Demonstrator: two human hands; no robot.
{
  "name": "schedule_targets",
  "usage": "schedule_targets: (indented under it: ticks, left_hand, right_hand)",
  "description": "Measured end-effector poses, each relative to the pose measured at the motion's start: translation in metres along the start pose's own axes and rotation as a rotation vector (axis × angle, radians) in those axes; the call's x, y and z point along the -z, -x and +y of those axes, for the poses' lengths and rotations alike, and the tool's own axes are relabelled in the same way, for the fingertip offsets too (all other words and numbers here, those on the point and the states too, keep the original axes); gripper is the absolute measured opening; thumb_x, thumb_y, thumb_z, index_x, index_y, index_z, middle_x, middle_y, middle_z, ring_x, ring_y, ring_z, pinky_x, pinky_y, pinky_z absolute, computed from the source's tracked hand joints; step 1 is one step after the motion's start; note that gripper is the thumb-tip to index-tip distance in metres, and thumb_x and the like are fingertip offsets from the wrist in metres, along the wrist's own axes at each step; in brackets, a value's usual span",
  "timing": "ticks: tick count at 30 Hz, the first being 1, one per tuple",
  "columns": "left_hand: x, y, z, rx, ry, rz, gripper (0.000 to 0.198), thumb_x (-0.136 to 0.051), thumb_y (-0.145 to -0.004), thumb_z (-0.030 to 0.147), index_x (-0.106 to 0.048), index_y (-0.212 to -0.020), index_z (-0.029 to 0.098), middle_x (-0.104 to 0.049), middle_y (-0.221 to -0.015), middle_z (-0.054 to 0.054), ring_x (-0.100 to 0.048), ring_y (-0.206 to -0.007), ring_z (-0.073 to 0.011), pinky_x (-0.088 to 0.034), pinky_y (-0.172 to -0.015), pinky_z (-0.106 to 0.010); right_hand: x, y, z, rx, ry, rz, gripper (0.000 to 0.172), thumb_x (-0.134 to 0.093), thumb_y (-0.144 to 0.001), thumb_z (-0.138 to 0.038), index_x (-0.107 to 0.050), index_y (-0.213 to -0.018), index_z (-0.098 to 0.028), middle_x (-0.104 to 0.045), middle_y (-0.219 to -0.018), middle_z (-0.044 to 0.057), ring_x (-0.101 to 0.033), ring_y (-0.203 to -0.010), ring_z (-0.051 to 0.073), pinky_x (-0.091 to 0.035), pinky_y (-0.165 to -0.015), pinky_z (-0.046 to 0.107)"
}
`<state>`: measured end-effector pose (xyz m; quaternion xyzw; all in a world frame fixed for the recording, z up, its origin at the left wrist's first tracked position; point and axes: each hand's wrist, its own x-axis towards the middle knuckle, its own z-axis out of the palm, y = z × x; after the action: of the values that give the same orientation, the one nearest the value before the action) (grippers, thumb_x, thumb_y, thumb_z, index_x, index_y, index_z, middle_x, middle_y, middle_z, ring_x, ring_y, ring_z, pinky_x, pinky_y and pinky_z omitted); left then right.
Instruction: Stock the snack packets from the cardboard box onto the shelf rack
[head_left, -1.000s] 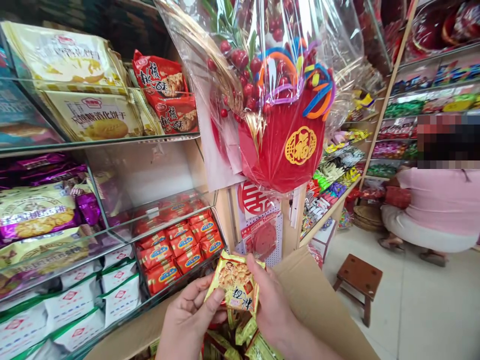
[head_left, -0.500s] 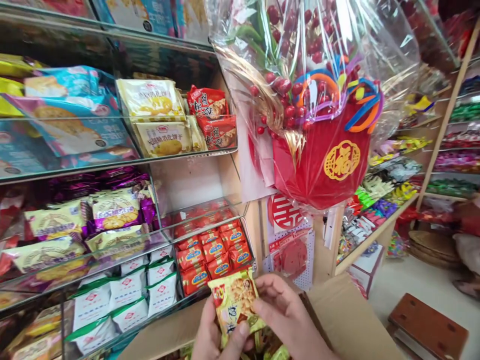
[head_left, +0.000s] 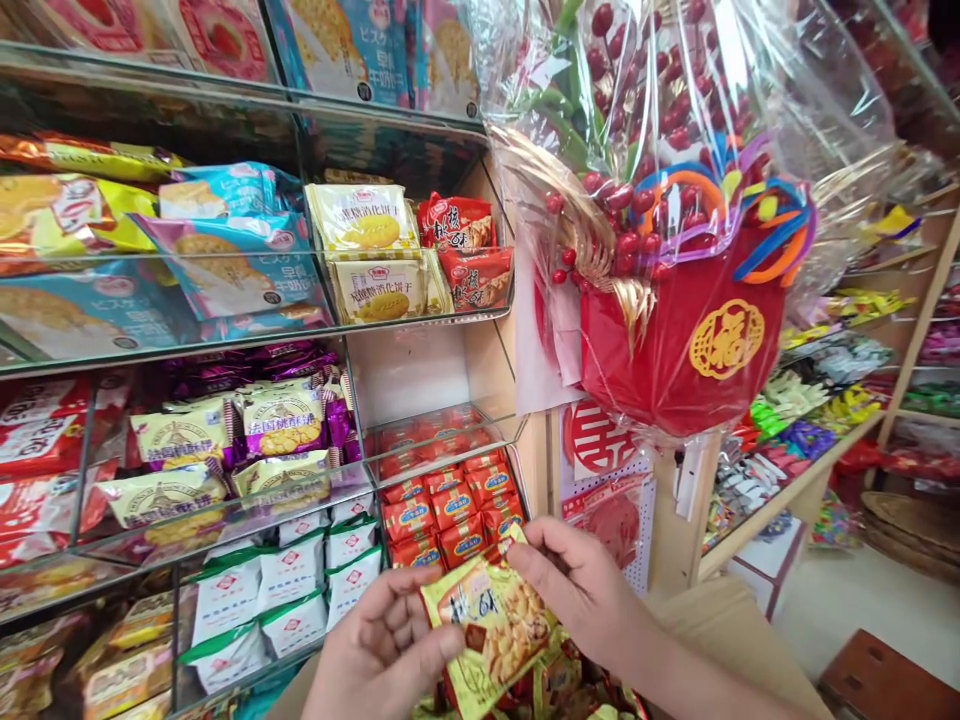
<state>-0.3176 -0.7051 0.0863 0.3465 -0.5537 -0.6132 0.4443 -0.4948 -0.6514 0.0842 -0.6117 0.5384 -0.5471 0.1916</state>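
A yellow cookie packet (head_left: 499,632) with cookies pictured on its front is held low in the view, tilted. My right hand (head_left: 589,590) pinches its upper right edge between thumb and fingers. On the other side, my left hand (head_left: 382,645) is closed at the packet's left edge, its thumb on the front and its fingers partly behind. Below lies an open cardboard box (head_left: 739,640) with several similar yellow packets (head_left: 559,680) in it, partly hidden by my hands. Small red packets (head_left: 450,505) fill the shelf compartment just behind the held one.
Glass-edged shelves to the left carry white-and-green packets (head_left: 289,580), purple-and-cream packets (head_left: 281,420) and blue packets (head_left: 232,260). A plastic-wrapped red pot (head_left: 667,350) with berries hangs out at upper right. A brown stool (head_left: 892,675) stands on the floor at right.
The packet has been turned in my hands, its print now facing another way. My right hand has moved to its upper corner, my left hand leftward. The view has shifted left.
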Motion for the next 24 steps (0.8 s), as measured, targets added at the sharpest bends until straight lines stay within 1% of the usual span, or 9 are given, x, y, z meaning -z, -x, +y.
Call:
schedule_targets:
  ticks: [5,9,12,14,16,18,20,22,24]
  left_hand:
    - [-0.015,-0.012,0.001,0.067,0.329,0.197,0.042,-0.077,-0.053,0.045,-0.056,-0.082,0.023,-0.065,-0.075,0.004,-0.063,-0.067,-0.0121,-0.050,-0.066,-0.023]
    - [-0.024,-0.015,-0.001,-0.047,0.408,0.281,0.033,-0.065,-0.064,0.053,-0.054,-0.080,0.026,-0.062,-0.071,0.008,-0.060,-0.058,-0.0074,-0.049,-0.063,-0.020]
    - [-0.024,-0.017,-0.004,-0.108,0.411,0.293,0.035,-0.065,-0.063,0.054,-0.050,-0.072,0.024,-0.060,-0.063,0.009,-0.058,-0.052,-0.0069,-0.048,-0.059,-0.019]
    - [-0.022,-0.018,-0.004,-0.150,0.400,0.314,0.038,-0.067,-0.061,0.055,-0.047,-0.069,0.024,-0.058,-0.060,0.009,-0.055,-0.048,-0.0066,-0.047,-0.055,-0.019]
    - [-0.019,-0.018,-0.003,-0.208,0.375,0.337,0.039,-0.066,-0.061,0.057,-0.046,-0.070,0.024,-0.058,-0.059,0.009,-0.052,-0.045,-0.0061,-0.045,-0.051,-0.018]
    - [-0.011,-0.018,0.001,-0.278,0.288,0.358,0.039,-0.061,-0.064,0.060,-0.046,-0.071,0.024,-0.056,-0.058,0.009,-0.050,-0.044,-0.0064,-0.043,-0.047,-0.017]
    - [0.004,-0.018,0.006,-0.360,0.086,0.397,0.038,-0.053,-0.070,0.062,-0.048,-0.074,0.025,-0.053,-0.056,0.008,-0.047,-0.045,-0.0070,-0.040,-0.043,-0.016]
    - [0.027,-0.019,0.007,-0.477,-0.206,0.412,0.035,-0.043,-0.078,0.059,-0.050,-0.077,0.025,-0.049,-0.054,0.007,-0.046,-0.048,-0.0083,-0.039,-0.044,-0.016]
    - [0.056,-0.022,0.002,-0.574,-0.554,0.345,0.027,-0.043,-0.081,0.052,-0.051,-0.082,0.026,-0.053,-0.061,0.006,-0.051,-0.056,-0.0099,-0.043,-0.052,-0.017]
  right_hand:
    - [-0.025,-0.013,0.004,-0.027,-0.294,0.093,0.029,-0.043,-0.086,-0.046,-0.040,-0.077,-0.019,-0.030,-0.059,-0.007,-0.029,-0.052,0.008,-0.026,-0.048,0.021]
    - [-0.043,-0.014,0.009,-0.001,-0.399,0.172,0.026,-0.041,-0.087,-0.045,-0.040,-0.082,-0.020,-0.036,-0.062,-0.006,-0.034,-0.054,0.008,-0.030,-0.050,0.021]
    - [-0.050,-0.008,0.009,0.037,-0.393,0.258,0.025,-0.042,-0.088,-0.043,-0.040,-0.081,-0.020,-0.042,-0.066,-0.004,-0.040,-0.058,0.009,-0.035,-0.054,0.022]
    - [-0.050,-0.004,0.004,0.055,-0.402,0.254,0.024,-0.043,-0.088,-0.043,-0.040,-0.080,-0.020,-0.044,-0.066,-0.004,-0.042,-0.059,0.009,-0.037,-0.055,0.021]
    - [-0.046,-0.002,-0.005,0.064,-0.448,0.160,0.022,-0.047,-0.086,-0.042,-0.042,-0.086,-0.020,-0.048,-0.070,-0.003,-0.046,-0.062,0.009,-0.040,-0.058,0.022]
    - [-0.038,-0.003,-0.018,0.051,-0.464,0.000,0.023,-0.052,-0.084,-0.039,-0.044,-0.095,-0.021,-0.053,-0.077,-0.001,-0.050,-0.067,0.010,-0.042,-0.061,0.022]
    - [-0.026,-0.012,-0.032,0.067,-0.360,-0.107,0.024,-0.056,-0.081,-0.036,-0.047,-0.098,-0.022,-0.056,-0.080,0.000,-0.052,-0.069,0.010,-0.043,-0.060,0.022]
    - [-0.011,-0.032,-0.045,0.160,-0.198,-0.066,0.019,-0.059,-0.078,-0.032,-0.053,-0.091,-0.020,-0.056,-0.077,0.000,-0.053,-0.067,0.010,-0.042,-0.057,0.021]
    - [0.005,-0.064,-0.054,0.264,-0.105,0.064,0.015,-0.058,-0.077,-0.030,-0.053,-0.085,-0.018,-0.056,-0.073,-0.001,-0.052,-0.064,0.009,-0.042,-0.055,0.020]
